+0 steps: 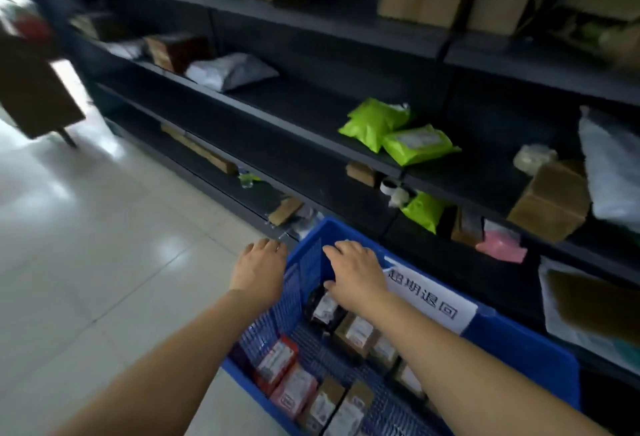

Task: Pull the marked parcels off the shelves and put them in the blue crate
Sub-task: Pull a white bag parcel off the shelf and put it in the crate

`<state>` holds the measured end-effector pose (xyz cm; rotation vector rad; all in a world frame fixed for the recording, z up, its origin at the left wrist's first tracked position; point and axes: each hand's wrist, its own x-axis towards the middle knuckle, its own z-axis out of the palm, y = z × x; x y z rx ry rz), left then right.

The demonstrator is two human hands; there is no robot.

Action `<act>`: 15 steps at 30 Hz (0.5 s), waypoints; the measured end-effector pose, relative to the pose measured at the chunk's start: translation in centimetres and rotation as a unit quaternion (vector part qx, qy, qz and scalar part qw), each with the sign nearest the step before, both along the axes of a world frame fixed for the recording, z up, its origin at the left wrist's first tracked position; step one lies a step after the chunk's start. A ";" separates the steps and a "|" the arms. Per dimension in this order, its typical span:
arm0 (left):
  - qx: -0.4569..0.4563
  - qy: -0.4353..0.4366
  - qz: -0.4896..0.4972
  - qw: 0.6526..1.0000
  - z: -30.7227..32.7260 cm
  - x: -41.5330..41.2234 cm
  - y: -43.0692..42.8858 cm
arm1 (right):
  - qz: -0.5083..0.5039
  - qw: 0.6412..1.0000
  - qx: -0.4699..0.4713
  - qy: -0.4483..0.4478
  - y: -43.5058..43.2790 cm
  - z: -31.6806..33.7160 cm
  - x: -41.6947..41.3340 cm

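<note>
The blue crate stands right next to the dark shelves. Inside it lie small parcels: red boxes, brown boxes and a black packet. A white paper with writing sits on its far rim. The left hand is just outside the crate's left wall, palm down, its grip loose and holding nothing. The right hand is over the crate, just above the black packet, fingers out, its grip loose too, with nothing in it. On the shelves lie green bags, a grey bag, a pink packet and a big brown box.
</note>
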<state>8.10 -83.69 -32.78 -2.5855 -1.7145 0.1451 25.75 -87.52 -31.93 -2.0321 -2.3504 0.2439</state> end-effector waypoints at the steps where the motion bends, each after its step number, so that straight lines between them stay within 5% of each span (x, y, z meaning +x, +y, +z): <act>1: 0.014 0.002 0.012 1.000 1.3 -1.6 0.4 | 0.014 1.000 0.011 -0.007 0.9 1.4 -1.3; 15: 0.168 -0.021 0.125 0.978 15.0 -27.3 9.0 | 0.116 0.986 0.117 -0.023 14.0 15.7 -25.9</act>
